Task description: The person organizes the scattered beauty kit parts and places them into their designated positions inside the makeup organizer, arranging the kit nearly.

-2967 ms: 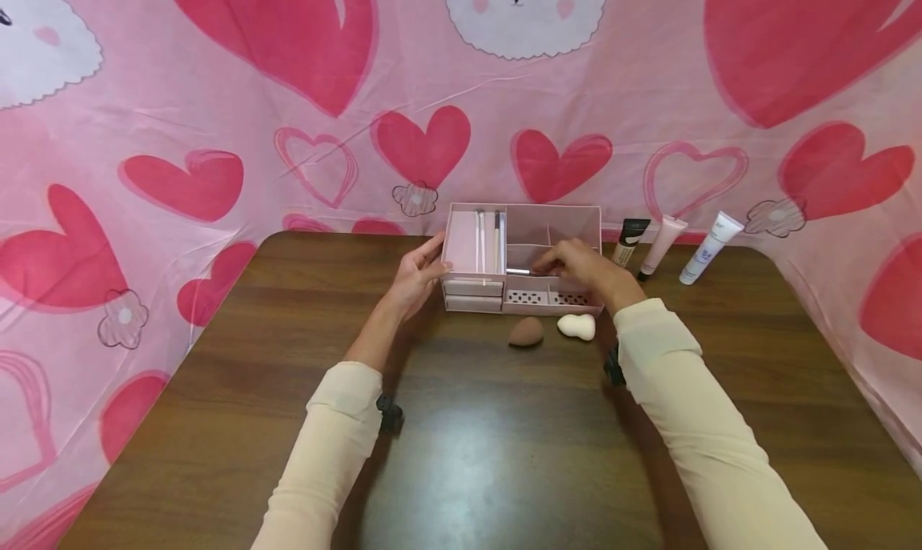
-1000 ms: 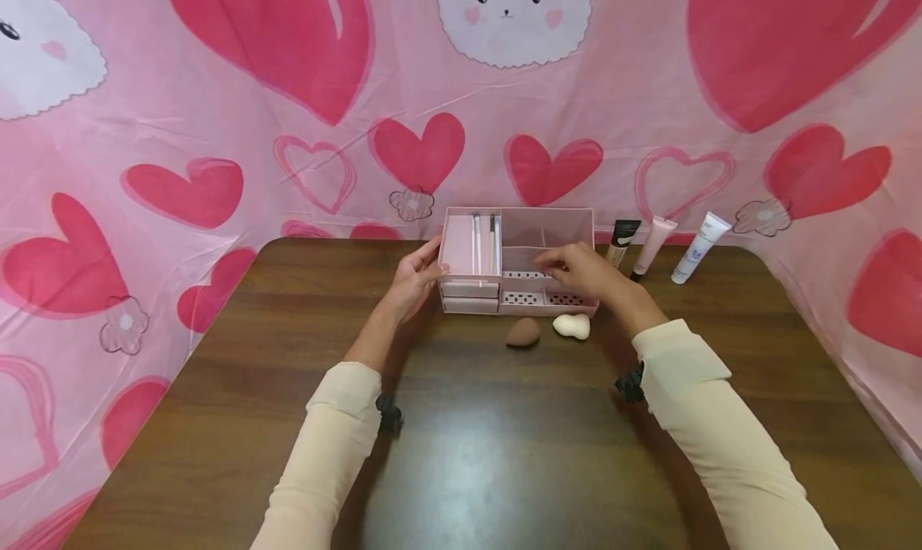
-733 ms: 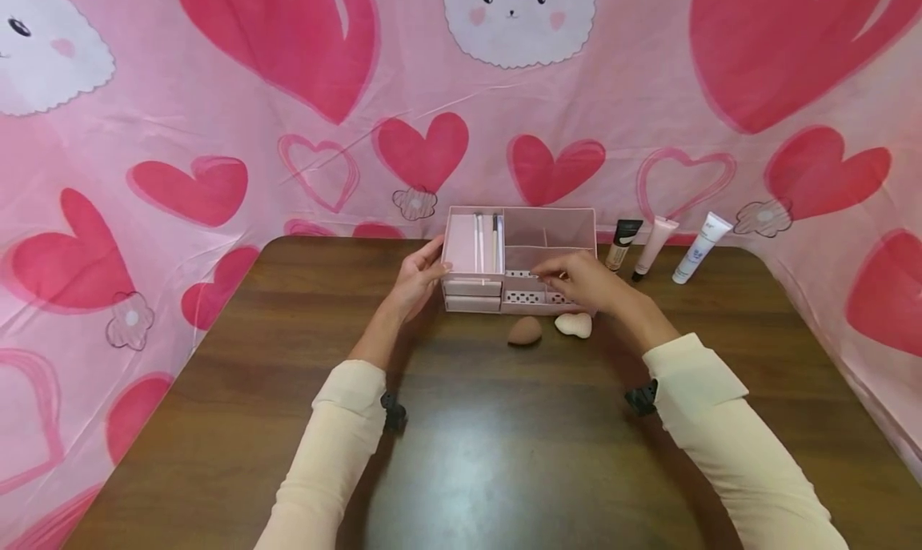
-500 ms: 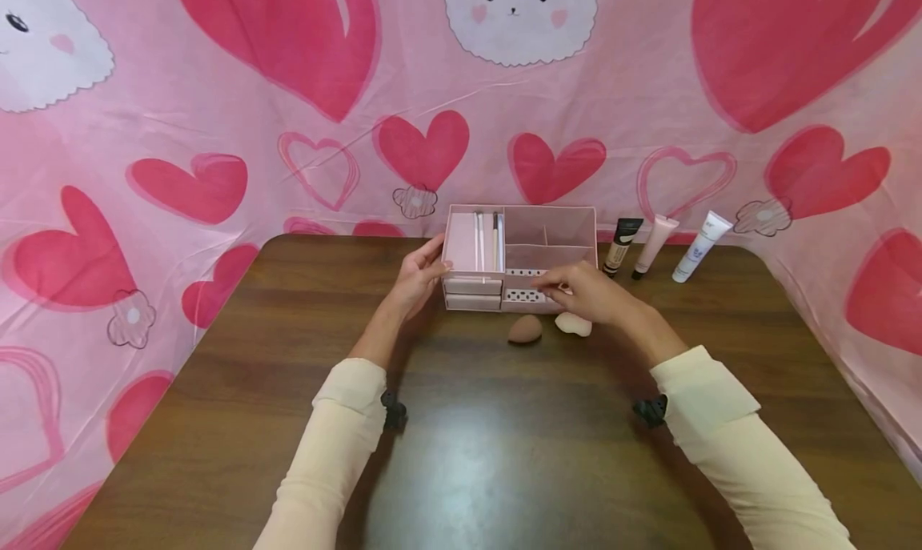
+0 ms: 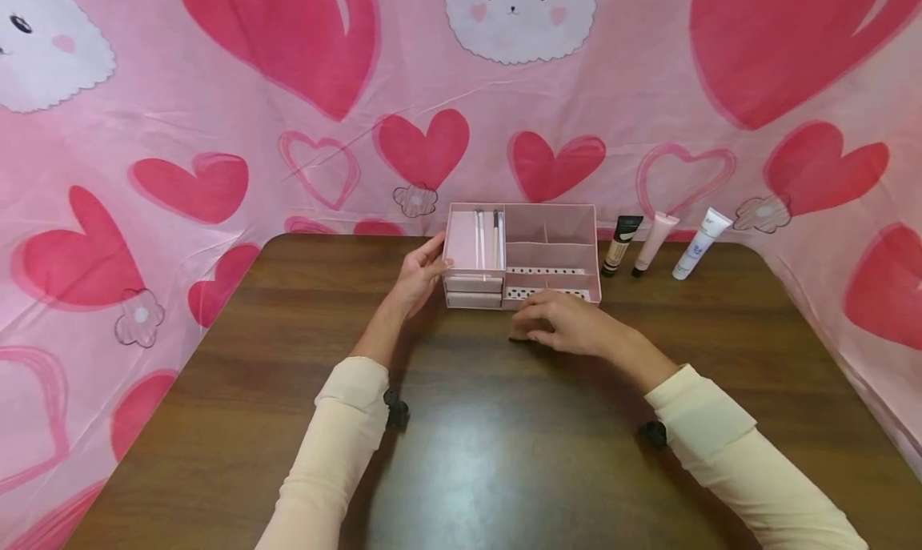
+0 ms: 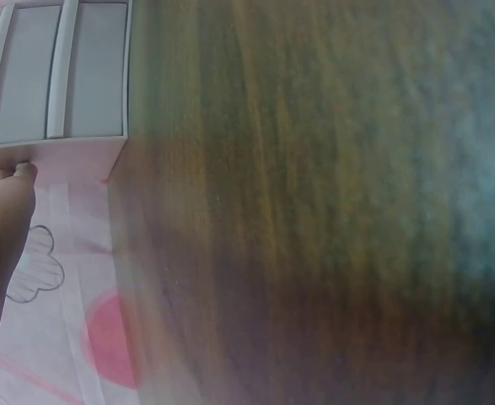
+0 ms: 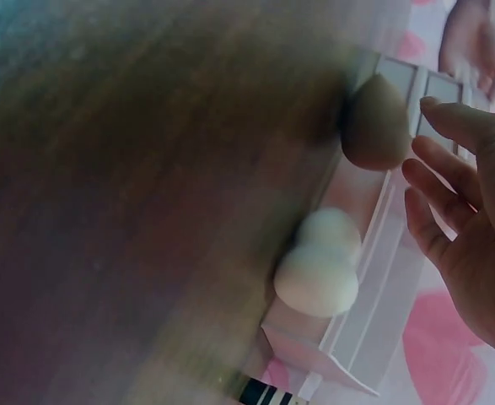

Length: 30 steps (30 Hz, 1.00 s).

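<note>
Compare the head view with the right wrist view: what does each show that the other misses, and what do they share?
Only the head view shows the two brushes in the organizer, three tubes standing at the back, and both sleeves. Only the right wrist view shows the brown sponge and the white sponge, which the right hand covers from above. Both show the pink organizer, the table and the left hand against the organizer.
</note>
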Motion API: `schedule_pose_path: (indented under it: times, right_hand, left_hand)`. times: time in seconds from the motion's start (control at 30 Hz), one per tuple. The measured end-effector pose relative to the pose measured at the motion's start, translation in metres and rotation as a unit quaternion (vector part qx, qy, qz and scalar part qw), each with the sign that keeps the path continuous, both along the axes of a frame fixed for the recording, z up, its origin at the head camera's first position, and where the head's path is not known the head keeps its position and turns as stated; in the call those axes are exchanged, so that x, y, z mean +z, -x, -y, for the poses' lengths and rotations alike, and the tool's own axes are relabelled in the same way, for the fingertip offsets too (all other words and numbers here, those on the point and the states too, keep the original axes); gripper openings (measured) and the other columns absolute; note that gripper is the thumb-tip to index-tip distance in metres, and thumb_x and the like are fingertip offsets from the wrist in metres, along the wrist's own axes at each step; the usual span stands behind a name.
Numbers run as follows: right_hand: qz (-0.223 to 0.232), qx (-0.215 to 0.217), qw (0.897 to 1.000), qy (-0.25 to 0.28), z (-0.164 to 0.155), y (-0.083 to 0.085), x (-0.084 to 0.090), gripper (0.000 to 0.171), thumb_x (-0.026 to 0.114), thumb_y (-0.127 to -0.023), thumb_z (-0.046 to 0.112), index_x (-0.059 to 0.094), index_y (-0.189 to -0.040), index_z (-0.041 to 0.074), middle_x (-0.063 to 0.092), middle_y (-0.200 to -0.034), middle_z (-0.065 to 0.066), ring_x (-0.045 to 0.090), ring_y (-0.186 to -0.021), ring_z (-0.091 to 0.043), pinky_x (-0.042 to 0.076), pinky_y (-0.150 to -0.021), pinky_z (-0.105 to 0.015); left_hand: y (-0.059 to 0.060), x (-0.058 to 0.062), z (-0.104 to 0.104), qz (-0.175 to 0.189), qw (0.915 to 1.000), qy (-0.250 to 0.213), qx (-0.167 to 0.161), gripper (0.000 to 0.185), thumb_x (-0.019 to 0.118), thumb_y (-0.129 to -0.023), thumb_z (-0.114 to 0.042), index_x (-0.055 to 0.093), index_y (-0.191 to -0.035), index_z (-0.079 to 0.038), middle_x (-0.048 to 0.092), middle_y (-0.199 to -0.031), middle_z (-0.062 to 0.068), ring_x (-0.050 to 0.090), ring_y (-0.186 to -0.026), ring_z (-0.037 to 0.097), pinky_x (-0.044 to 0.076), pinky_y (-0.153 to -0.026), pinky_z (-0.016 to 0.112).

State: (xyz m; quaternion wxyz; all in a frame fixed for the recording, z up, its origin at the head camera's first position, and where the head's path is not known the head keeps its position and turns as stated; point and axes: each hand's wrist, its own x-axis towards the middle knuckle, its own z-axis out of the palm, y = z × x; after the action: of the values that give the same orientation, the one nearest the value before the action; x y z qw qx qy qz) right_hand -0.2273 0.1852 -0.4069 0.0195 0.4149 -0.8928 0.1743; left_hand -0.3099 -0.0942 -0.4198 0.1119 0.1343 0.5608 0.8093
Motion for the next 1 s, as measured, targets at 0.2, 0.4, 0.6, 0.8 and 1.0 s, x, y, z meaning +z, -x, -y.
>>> schedule_pose_path:
  times: [0.2,0.4,0.6,0.8,1.0]
  right_hand:
    - [-0.013,-0.002,1.000,-0.028,0.003,0.000,-0.008,0.028,0.081,-0.085,0.010,0.077,-0.112,0.012,0.072,-0.118,-0.007,0.065,-0.112,-0.025,0.058,-0.099,-0.043]
    - [-0.026,-0.016,0.999,-0.036,0.003,0.004,-0.013,0.029,0.083,-0.083,0.010,0.078,-0.111,0.014,0.070,-0.115,-0.006,0.065,-0.109,-0.023,0.059,-0.096,-0.042]
    - [-0.020,-0.031,0.999,-0.029,0.003,0.005,-0.017,0.033,0.083,-0.083,0.009,0.077,-0.115,0.015,0.070,-0.118,-0.006,0.064,-0.112,-0.024,0.059,-0.097,-0.044]
    - [-0.013,-0.030,0.999,-0.015,0.002,0.007,-0.021,0.034,0.082,-0.084,0.008,0.077,-0.118,0.015,0.070,-0.120,-0.006,0.065,-0.112,-0.022,0.059,-0.097,-0.044]
    - [-0.033,-0.022,0.999,0.001,0.000,0.009,-0.023,0.034,0.081,-0.085,0.008,0.077,-0.118,0.013,0.072,-0.117,-0.005,0.066,-0.110,-0.022,0.059,-0.095,-0.043]
  left_hand:
    - [-0.001,0.000,-0.001,0.001,1.0000,0.002,0.002,0.068,0.038,-0.096,0.019,0.014,-0.158,0.009,0.015,-0.170,0.023,0.021,-0.157,0.033,0.037,-0.121,0.027]
    - [0.000,-0.001,0.000,-0.003,0.9999,0.005,0.009,0.067,0.039,-0.096,0.018,0.015,-0.158,0.009,0.015,-0.170,0.022,0.021,-0.157,0.034,0.027,-0.127,0.038]
    - [0.002,-0.002,-0.001,-0.009,1.0000,0.001,0.003,0.067,0.038,-0.095,0.018,0.015,-0.158,0.009,0.015,-0.170,0.023,0.020,-0.157,0.034,0.024,-0.128,0.041]
    - [0.000,-0.002,-0.001,-0.003,1.0000,-0.001,0.005,0.068,0.038,-0.095,0.018,0.015,-0.158,0.010,0.015,-0.169,0.024,0.020,-0.157,0.034,0.026,-0.128,0.039]
    - [0.001,0.000,-0.001,0.000,1.0000,0.002,0.007,0.067,0.037,-0.096,0.018,0.015,-0.158,0.010,0.015,-0.170,0.023,0.019,-0.157,0.032,0.021,-0.129,0.042]
